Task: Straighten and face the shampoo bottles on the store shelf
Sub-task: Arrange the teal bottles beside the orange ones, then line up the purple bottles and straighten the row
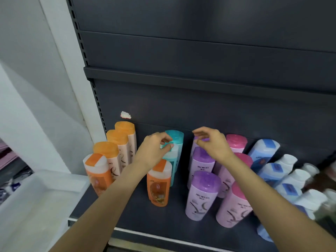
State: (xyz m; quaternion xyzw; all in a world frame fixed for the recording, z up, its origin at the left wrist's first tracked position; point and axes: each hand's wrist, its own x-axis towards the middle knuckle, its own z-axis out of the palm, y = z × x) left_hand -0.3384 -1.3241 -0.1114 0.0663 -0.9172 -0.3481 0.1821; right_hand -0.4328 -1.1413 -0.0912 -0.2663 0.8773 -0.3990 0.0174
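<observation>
Left hand [154, 148] pinching cap of teal plastic shampoo bottle [174, 142] at dark shelf [145, 211] back – right hand [212, 142] loose, hovering over purple-capped bottles [201, 193] beside it. Orange-capped row left of teal looks tidy – blue bottles [263, 153] far right tilted, probably halfway.

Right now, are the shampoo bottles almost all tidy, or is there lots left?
About halfway. The orange-capped bottles on the left and the purple bottles stand upright in neat rows. The left hand is on a teal bottle, and the right hand hovers at the back purple cap. Still to do: one orange bottle stands alone out front, and the blue bottles on the right lean.
</observation>
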